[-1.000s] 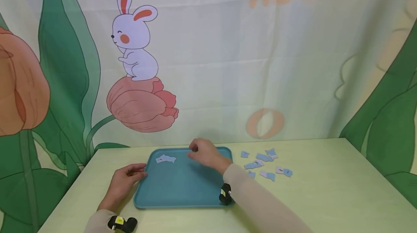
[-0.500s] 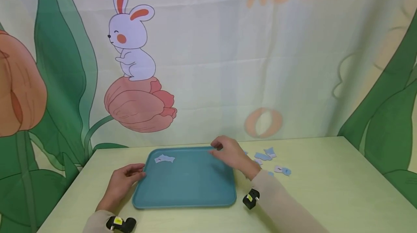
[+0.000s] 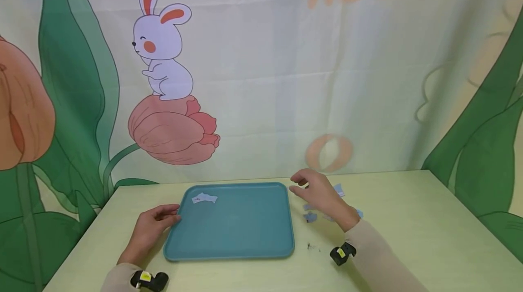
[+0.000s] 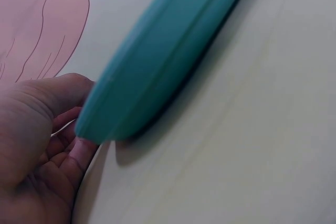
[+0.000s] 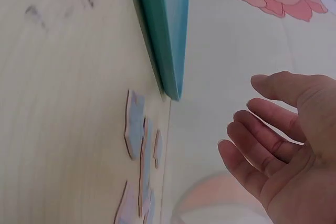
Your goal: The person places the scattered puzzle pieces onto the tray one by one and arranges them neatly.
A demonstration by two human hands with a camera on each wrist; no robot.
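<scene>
Beside the teal tray, my left hand lies with loosely bent fingers and thumb against its left rim. The left wrist view has that hand at the tray's corner, its fingertips partly hidden. In the tray's far left part sits a pale puzzle strip with a small dark mark. My right hand hovers right of the tray, thumb and fingers apart, holding nothing. Under it are several thin blue and pink puzzle pieces, partly covered by hand and wrist. The right wrist view shows these pieces near the tray's corner.
The pale table ends at a hanging cloth printed with a rabbit and tulips. Small dark marks show on the table right of the tray. Each wrist wears a small black camera.
My right hand has moved right, from above the tray to over the loose puzzle pieces, now covering some of them. The left hand stays at the tray's left rim.
</scene>
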